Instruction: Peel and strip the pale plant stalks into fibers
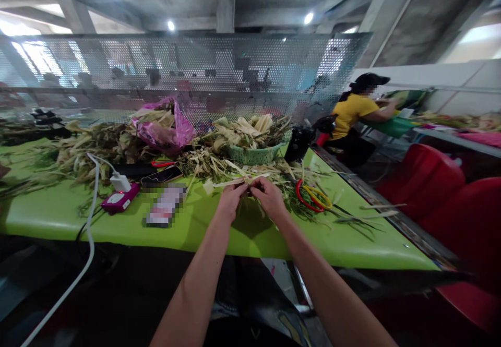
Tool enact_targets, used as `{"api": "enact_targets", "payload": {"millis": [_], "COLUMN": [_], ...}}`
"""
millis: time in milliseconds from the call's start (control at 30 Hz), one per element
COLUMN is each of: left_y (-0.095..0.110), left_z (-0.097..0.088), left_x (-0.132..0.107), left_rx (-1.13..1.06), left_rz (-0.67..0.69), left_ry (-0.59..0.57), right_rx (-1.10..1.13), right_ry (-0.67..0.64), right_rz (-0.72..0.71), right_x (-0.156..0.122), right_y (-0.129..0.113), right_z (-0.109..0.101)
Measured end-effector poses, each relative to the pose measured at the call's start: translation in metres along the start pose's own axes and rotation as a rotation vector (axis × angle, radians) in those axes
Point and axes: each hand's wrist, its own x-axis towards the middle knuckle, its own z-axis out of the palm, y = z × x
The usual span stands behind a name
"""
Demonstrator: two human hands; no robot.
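Over the green tabletop (188, 235), my left hand (230, 199) and my right hand (270, 195) meet fingertip to fingertip. Both are closed in a pinch on a pale, dried plant strip (227, 182), which sticks out to the left of my fingers. Thin loose ends hang below the hands. The exact kind of plant is hard to tell. Just beyond the hands, a green basket (254, 155) holds a heap of pale dry leaves (248, 130). To the right of my right hand lie scissors with red and yellow handles (313, 196), among green and dry stems.
Left of my hands are a phone (165, 205), a purple power socket (120, 199) and a white cable (94, 206). Behind them stand dry leaves (94, 143) and a pink plastic bag (168, 133). A black container (298, 143) and red chairs (426, 180) are right. A person in yellow (352, 117) sits beyond.
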Motion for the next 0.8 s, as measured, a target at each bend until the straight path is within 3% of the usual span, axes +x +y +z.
{"api": "enact_targets", "payload": {"millis": [167,467,800], "left_y": [-0.002,-0.005,-0.009], "left_z": [-0.002,-0.009,-0.012], "left_x": [0.002,0.006,0.011], "left_rx": [0.051,0.156,0.049], "left_rz": [0.036,0.144,0.153], "left_ry": [0.028,0.045,0.098], "right_rx": [0.082,-0.01,-0.127], "right_ry": [-0.01,0.036,0.026], "right_rz": [0.025,-0.047,-0.078], "right_x": [0.003,0.004,0.001], "right_y": [0.009,0.007,0.001], "right_z": [0.004,0.001,0.001]}}
